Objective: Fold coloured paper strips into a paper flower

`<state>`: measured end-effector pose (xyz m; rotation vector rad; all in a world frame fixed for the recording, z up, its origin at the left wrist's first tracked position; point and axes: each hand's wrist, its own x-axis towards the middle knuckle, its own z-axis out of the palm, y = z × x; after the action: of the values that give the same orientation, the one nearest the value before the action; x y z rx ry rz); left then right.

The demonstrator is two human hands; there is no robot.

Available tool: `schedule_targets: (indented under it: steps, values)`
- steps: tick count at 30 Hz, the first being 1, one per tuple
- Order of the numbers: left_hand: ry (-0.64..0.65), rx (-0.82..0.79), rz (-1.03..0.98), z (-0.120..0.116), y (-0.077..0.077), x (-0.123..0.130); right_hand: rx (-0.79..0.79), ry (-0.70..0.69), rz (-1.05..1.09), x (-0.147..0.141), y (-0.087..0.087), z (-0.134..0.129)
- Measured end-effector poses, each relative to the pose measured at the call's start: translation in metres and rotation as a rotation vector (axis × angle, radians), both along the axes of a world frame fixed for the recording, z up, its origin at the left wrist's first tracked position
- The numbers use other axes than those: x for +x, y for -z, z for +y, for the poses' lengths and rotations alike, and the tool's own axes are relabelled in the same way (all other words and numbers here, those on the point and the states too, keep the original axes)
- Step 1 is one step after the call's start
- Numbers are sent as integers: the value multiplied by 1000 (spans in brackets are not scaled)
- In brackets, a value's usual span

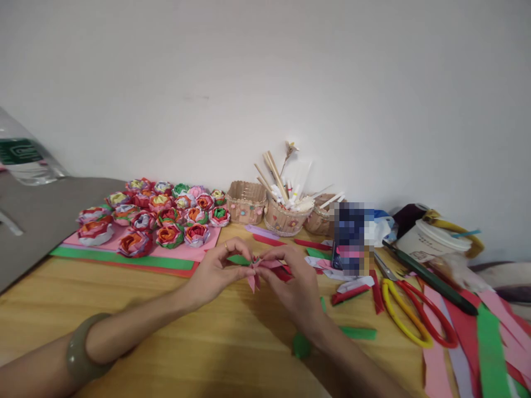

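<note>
While both my hands meet over the wooden surface [124, 309], they pinch one folded paper piece [259, 268] between them. Left hand [215, 271]: fingers closed on its green end. Right hand [292, 282]: fingers closed on its pink and red folds. Paper flowers [153, 218] lie well beyond my left fingers. Scissors [410, 309] and paper strips [489, 342] lie right of my right fingers. Baskets [265, 207] stand behind.

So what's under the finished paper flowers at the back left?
The paper flowers sit on a pink sheet, which lies on a green sheet and a red one, only its edge showing. Whatever else is beneath stays covered.
</note>
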<state>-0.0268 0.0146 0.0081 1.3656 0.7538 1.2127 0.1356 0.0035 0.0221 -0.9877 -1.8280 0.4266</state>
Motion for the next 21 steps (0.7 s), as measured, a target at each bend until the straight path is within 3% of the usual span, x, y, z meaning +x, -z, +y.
schedule_targets:
  steps: [6, 14, 21]
  values:
    - [-15, 60, 48, 2, 1, -2, 23, -101, 66, 2, -1, 3]
    - [8, 10, 83, 0, -4, -5, -428, -180, 288, 1, -2, 6]
    - [-9, -9, 109, -4, -10, -1, -639, -340, 343, 5, -1, 8]
